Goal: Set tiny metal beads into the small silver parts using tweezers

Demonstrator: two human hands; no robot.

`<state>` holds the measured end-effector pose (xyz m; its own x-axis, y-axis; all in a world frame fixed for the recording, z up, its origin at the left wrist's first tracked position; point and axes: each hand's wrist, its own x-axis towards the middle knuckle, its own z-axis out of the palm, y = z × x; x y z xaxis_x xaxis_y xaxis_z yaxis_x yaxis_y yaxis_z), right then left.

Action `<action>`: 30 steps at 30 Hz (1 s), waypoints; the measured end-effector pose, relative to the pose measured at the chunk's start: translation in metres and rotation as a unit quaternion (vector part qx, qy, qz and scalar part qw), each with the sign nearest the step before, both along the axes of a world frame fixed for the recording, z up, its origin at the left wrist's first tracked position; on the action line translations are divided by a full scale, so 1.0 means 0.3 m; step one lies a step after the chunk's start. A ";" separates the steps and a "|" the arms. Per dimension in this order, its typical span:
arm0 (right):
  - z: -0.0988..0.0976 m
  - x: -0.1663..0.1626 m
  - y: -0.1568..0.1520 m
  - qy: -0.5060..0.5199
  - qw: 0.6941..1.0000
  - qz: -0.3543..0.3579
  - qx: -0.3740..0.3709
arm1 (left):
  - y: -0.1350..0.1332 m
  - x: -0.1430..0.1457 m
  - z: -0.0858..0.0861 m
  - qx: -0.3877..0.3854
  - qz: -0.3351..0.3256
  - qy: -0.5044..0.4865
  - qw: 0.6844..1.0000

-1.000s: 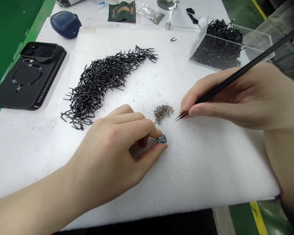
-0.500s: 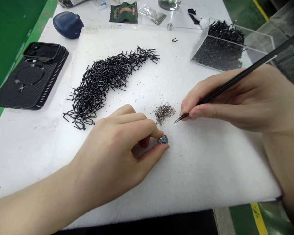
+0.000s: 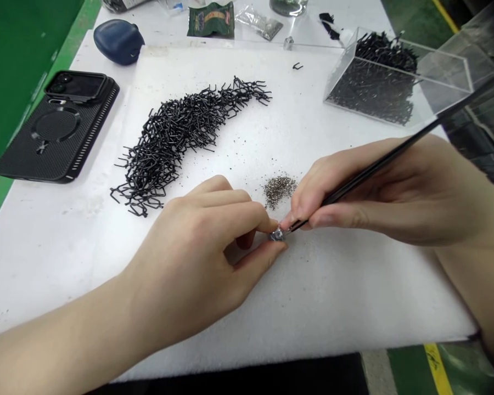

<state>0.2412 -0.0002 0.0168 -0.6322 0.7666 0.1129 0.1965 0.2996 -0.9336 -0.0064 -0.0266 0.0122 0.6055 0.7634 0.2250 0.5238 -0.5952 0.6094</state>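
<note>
Between thumb and forefinger, my left hand (image 3: 206, 247) pinches a small grey metallic part (image 3: 277, 235) against the white foam sheet (image 3: 333, 296). My right hand (image 3: 366, 192) grips slim black tweezers (image 3: 362, 175) like a pen. Their tip meets the right side of the small part; whether anything sits between the points is too small to tell. Just beyond the fingertips lies a little heap of tiny shiny metal pieces (image 3: 279, 189). A long curved pile of black forked pieces (image 3: 181, 126) stretches behind my left hand.
A clear box (image 3: 399, 82) of black pieces stands at the back right. On the left are a black phone (image 3: 57, 126) and a dark blue rounded object (image 3: 118, 41). Along the back lie a green packet (image 3: 211, 20), a clear bag (image 3: 259, 22) and a glass (image 3: 288, 6).
My right hand has moved left and down, bringing the tweezers' tip from beside the heap to the small part. My left hand keeps its pinch. The whole view has shifted slightly.
</note>
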 end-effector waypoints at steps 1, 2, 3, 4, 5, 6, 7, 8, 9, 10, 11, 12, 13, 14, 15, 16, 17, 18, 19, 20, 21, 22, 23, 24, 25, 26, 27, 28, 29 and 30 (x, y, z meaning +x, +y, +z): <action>-0.001 0.001 -0.001 0.000 1.000 0.001 -0.003 | 0.000 0.001 0.000 0.001 0.002 0.002 1.000; -0.002 0.001 -0.002 -0.001 1.000 -0.001 -0.004 | 0.000 0.003 -0.001 0.000 0.002 0.005 1.000; -0.003 0.001 -0.002 -0.001 1.000 -0.004 -0.003 | 0.001 0.005 -0.001 0.001 0.000 0.003 1.000; -0.004 0.001 -0.002 0.002 1.000 -0.003 0.000 | 0.001 0.006 -0.001 0.000 -0.001 0.001 1.000; -0.005 0.001 -0.002 0.005 1.000 -0.001 0.002 | 0.002 0.006 -0.001 0.000 -0.001 -0.001 1.000; -0.005 0.000 -0.001 0.007 1.000 0.000 0.004 | 0.002 0.006 -0.001 0.001 0.000 -0.003 1.000; -0.005 -0.001 0.000 0.007 1.000 0.001 0.003 | 0.002 0.006 -0.001 0.001 -0.001 -0.005 1.000; -0.005 -0.002 0.000 0.005 1.000 0.003 0.001 | 0.001 0.005 -0.001 -0.001 0.000 -0.003 1.000; -0.004 -0.002 0.001 0.003 1.000 0.005 0.000 | 0.000 0.004 -0.001 -0.001 0.001 -0.002 1.000; -0.003 -0.003 0.002 0.000 1.000 0.004 0.000 | -0.001 0.004 -0.001 -0.002 0.001 -0.001 1.000; -0.002 -0.004 0.002 -0.004 1.000 0.002 0.002 | -0.003 0.004 -0.001 -0.003 0.000 -0.001 1.000; -0.002 -0.005 0.002 -0.005 1.000 0.001 0.006 | -0.004 0.004 -0.002 -0.003 0.001 0.000 1.000; -0.001 -0.006 0.003 -0.006 1.000 -0.001 0.010 | -0.004 0.005 -0.002 -0.002 0.003 0.001 1.000; 0.000 -0.006 0.003 -0.008 1.000 -0.004 0.011 | -0.004 0.006 -0.003 -0.001 0.003 0.003 1.000; 0.000 -0.007 0.003 -0.009 1.000 -0.005 0.011 | -0.003 0.007 -0.003 -0.001 0.004 0.004 1.000; 0.001 -0.007 0.003 -0.008 1.000 -0.005 0.011 | -0.002 0.008 -0.003 0.001 0.002 0.002 1.000; 0.001 -0.007 0.003 -0.007 1.000 -0.007 0.011 | 0.000 0.008 -0.003 0.003 0.001 -0.002 1.000; 0.002 -0.007 0.002 -0.008 1.000 -0.009 0.010 | 0.002 0.007 -0.003 0.003 -0.002 -0.007 1.000; 0.002 -0.007 0.002 -0.011 1.000 -0.011 0.009 | 0.003 0.006 -0.002 0.001 -0.003 -0.010 1.000; 0.002 -0.006 0.001 -0.014 1.000 -0.014 0.009 | 0.003 0.005 -0.001 0.001 -0.002 -0.011 1.000; 0.003 -0.006 0.000 -0.017 1.000 -0.016 0.010 | 0.003 0.004 -0.001 0.001 -0.001 -0.012 1.000; 0.002 -0.006 0.000 -0.019 1.000 -0.018 0.012 | 0.003 0.004 0.000 -0.001 0.000 -0.008 1.000; 0.001 -0.005 0.000 -0.018 1.000 -0.017 0.015 | 0.002 0.004 0.000 -0.002 0.002 -0.005 1.000; 0.000 -0.005 0.000 -0.017 1.000 -0.017 0.018 | 0.001 0.005 -0.001 -0.001 0.003 -0.005 1.000; -0.002 -0.004 0.000 -0.015 1.000 -0.017 0.019 | 0.001 0.007 -0.002 0.000 0.003 -0.005 1.000; -0.004 -0.004 0.000 -0.014 1.000 -0.017 0.019 | 0.001 0.008 -0.003 -0.001 0.003 -0.006 1.000; -0.007 -0.003 -0.001 -0.014 1.000 -0.018 0.015 | 0.001 0.010 -0.005 -0.002 0.002 -0.006 1.000; -0.009 -0.003 -0.001 -0.013 1.000 -0.017 0.011 | 0.002 0.011 -0.006 -0.003 0.002 -0.007 1.000; -0.011 -0.003 -0.002 -0.012 1.000 -0.018 0.007 | 0.004 0.011 -0.008 -0.005 0.001 -0.009 1.000; -0.011 -0.003 -0.003 -0.008 1.000 -0.017 0.006 | 0.005 0.011 -0.009 -0.007 0.001 -0.008 1.000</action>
<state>0.2402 -0.0011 0.0134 -0.6072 0.7864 0.1131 0.2211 0.3040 -0.9266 -0.0030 -0.0250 0.0096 0.6008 0.7674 0.2237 0.5142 -0.5853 0.6270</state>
